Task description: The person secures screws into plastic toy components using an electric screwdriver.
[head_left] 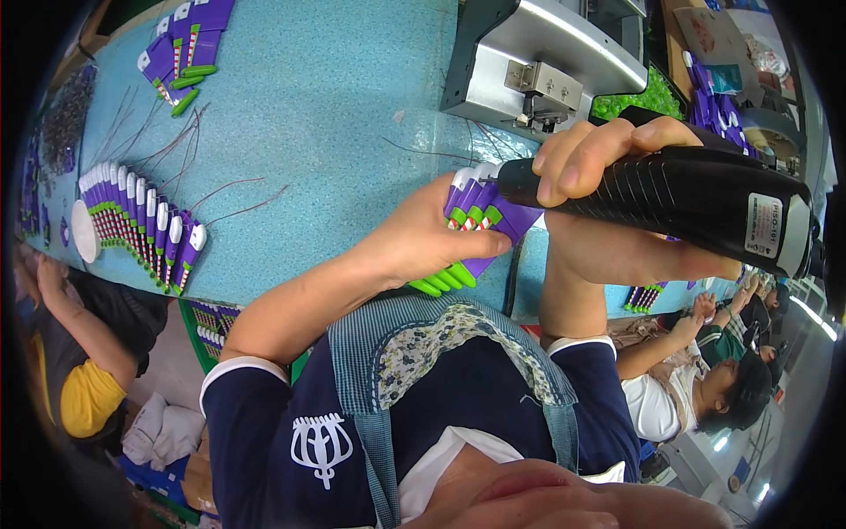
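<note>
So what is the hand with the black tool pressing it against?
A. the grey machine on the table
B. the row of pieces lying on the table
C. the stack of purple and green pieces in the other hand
C: the black tool in the right hand has its tip against the purple and green pieces that the left hand holds bunched together.

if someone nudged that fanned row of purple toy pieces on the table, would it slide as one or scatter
Probably scatter: the fanned row of purple pieces looks like separate parts merely leaning on each other. They seem light, stiff plastic. The thin wires trailing beside them look floppy and might snag.
</note>
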### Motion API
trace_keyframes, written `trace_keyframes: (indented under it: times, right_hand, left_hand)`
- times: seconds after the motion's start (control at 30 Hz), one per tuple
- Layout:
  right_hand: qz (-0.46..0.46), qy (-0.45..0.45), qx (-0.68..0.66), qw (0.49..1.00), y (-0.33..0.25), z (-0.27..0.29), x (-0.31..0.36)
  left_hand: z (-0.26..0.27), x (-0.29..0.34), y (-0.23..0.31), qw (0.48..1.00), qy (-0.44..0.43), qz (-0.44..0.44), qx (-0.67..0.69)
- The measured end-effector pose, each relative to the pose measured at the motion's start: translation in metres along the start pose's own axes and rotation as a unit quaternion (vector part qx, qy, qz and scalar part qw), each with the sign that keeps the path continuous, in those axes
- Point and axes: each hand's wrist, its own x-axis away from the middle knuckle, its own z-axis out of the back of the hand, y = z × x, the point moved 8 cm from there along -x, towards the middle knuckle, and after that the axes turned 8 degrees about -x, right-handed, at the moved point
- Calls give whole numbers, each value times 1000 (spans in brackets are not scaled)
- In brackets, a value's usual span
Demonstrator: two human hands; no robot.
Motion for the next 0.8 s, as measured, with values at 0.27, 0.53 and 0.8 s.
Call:
trace_keyframes:
  times: [0.27, 0.53, 0.8]
  right_hand:
    - [30, -76, 60, 995, -32, 5, -28]
    - [49, -28, 60, 997, -21, 17, -20]
    - [85, -56, 32, 994, -22, 26, -41]
  left_hand:
    - [1, -1, -3, 1000, 20, 16, -10]
    - [2, -5, -12, 1000, 24, 0, -3]
    - [0, -2, -7, 1000, 19, 1, -3]
